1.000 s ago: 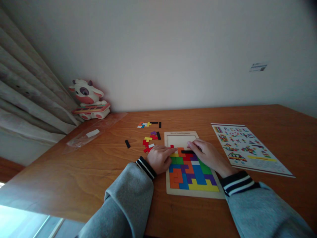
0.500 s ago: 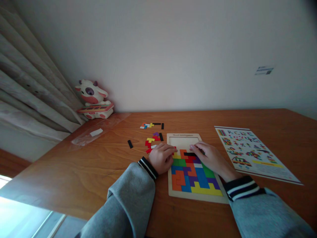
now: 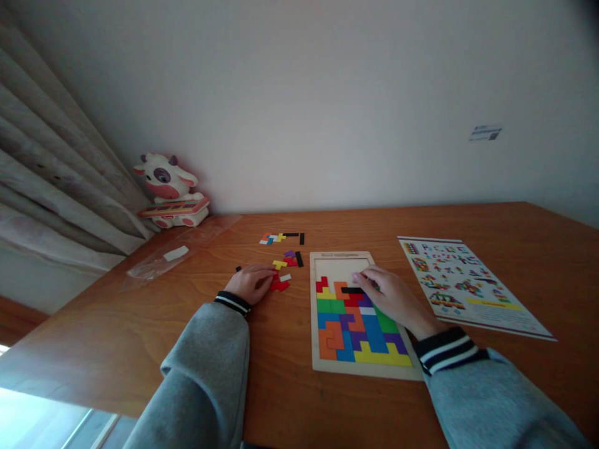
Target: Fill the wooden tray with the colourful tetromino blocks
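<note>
A wooden puzzle board (image 3: 314, 349) lies flat, its lower part covered with coloured block pieces and its upper strip bare wood. A black puzzle piece (image 3: 350, 290) lies across the upper edge of the filled area. Over the board's right side is my right hand (image 3: 390, 296), thumb and forefinger pinched together by the black piece; whatever they hold is hidden. My left hand (image 3: 250, 284) rests left of the board, fingers curled with the tips on a red puzzle piece (image 3: 279, 286). Close by lie a yellow puzzle piece (image 3: 279, 265) and a white puzzle piece (image 3: 285, 278).
More loose pieces (image 3: 281, 238) lie farther back on the wooden table (image 3: 281, 399). A printed sheet (image 3: 472, 284) is to the right of the board. At the back left stand a cow toy (image 3: 171, 193) and a clear plastic bag (image 3: 159, 268).
My left hand has moved left from the board's edge to the loose pieces, uncovering a red piece at the board's left. My right hand stays in nearly the same place over the board.
</note>
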`<state>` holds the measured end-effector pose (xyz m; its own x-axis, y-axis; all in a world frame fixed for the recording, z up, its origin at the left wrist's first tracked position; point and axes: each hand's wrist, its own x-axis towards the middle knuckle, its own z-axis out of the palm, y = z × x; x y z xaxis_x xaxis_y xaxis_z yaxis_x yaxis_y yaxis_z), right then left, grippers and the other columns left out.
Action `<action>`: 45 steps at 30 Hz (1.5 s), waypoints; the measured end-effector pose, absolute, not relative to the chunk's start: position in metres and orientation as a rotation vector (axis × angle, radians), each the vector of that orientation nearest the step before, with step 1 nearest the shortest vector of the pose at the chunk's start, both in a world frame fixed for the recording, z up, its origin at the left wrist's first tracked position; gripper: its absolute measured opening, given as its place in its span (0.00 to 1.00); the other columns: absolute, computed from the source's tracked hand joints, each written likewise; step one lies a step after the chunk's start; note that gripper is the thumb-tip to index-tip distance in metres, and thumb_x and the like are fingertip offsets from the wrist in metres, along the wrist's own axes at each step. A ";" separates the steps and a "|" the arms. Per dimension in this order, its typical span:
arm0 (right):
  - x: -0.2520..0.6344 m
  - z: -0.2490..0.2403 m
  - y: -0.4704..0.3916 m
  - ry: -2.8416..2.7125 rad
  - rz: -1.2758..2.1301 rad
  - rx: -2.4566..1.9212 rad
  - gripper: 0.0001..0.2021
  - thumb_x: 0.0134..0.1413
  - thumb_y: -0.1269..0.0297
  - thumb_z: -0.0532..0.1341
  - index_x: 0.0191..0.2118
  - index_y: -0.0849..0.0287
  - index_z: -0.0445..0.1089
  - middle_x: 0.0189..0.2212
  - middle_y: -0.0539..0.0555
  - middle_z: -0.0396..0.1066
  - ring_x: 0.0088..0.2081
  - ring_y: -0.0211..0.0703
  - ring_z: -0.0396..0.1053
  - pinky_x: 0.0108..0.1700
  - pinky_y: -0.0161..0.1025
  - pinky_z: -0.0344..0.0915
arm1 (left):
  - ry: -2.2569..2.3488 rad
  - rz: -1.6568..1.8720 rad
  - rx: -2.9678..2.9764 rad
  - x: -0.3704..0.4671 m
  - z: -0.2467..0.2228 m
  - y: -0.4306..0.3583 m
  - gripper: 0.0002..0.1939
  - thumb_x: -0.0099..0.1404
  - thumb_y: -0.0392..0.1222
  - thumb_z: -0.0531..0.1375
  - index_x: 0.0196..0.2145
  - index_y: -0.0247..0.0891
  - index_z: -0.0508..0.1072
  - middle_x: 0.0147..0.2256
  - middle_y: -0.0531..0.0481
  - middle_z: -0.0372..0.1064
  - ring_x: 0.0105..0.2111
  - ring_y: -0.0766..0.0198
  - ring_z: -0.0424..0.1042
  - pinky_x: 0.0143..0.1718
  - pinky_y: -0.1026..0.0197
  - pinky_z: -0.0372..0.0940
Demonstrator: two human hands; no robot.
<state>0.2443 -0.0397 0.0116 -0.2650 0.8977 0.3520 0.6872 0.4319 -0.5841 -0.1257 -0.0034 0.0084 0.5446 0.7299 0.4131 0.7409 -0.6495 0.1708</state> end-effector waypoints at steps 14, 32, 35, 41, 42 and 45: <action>0.244 0.011 -0.039 -2.059 0.427 -1.366 0.19 0.67 0.52 0.51 0.34 0.56 0.73 0.33 0.55 0.74 0.36 0.45 0.71 0.40 0.41 0.64 | -1.577 -0.763 -2.649 -0.128 0.002 0.004 0.14 0.67 0.51 0.58 0.42 0.41 0.77 0.45 0.48 0.77 0.45 0.57 0.75 0.51 0.55 0.68; 0.244 0.010 -0.038 -2.081 0.424 -1.360 0.18 0.67 0.53 0.50 0.34 0.56 0.73 0.35 0.56 0.75 0.38 0.46 0.72 0.42 0.42 0.65 | -1.307 -1.236 -2.417 -0.097 0.009 -0.004 0.09 0.68 0.39 0.58 0.42 0.40 0.77 0.37 0.48 0.79 0.35 0.62 0.77 0.40 0.61 0.72; 0.243 0.009 -0.038 -2.086 0.424 -1.359 0.19 0.67 0.53 0.50 0.34 0.56 0.73 0.35 0.56 0.74 0.37 0.46 0.72 0.42 0.42 0.65 | -1.110 -1.346 -2.505 -0.063 0.012 -0.005 0.09 0.68 0.37 0.59 0.42 0.40 0.78 0.40 0.47 0.78 0.40 0.61 0.77 0.45 0.58 0.71; 0.243 0.009 -0.038 -2.082 0.405 -1.372 0.19 0.67 0.53 0.50 0.33 0.55 0.73 0.33 0.54 0.74 0.36 0.45 0.71 0.40 0.41 0.65 | -0.974 -1.311 -2.739 -0.007 0.006 0.001 0.08 0.68 0.37 0.59 0.40 0.40 0.78 0.38 0.47 0.78 0.38 0.61 0.77 0.44 0.58 0.72; 0.243 0.009 -0.038 -2.083 0.402 -1.376 0.19 0.67 0.52 0.50 0.33 0.55 0.73 0.33 0.54 0.73 0.36 0.45 0.71 0.40 0.41 0.65 | -1.033 -1.354 -2.748 -0.004 0.004 0.002 0.07 0.67 0.37 0.59 0.40 0.40 0.78 0.37 0.48 0.78 0.38 0.62 0.77 0.43 0.59 0.72; 0.243 0.010 -0.037 -2.093 0.396 -1.373 0.20 0.67 0.52 0.49 0.34 0.55 0.73 0.33 0.54 0.73 0.35 0.44 0.71 0.40 0.41 0.65 | -1.297 -1.603 -2.725 0.000 -0.001 0.004 0.07 0.66 0.37 0.60 0.42 0.39 0.75 0.36 0.48 0.77 0.34 0.65 0.76 0.38 0.63 0.74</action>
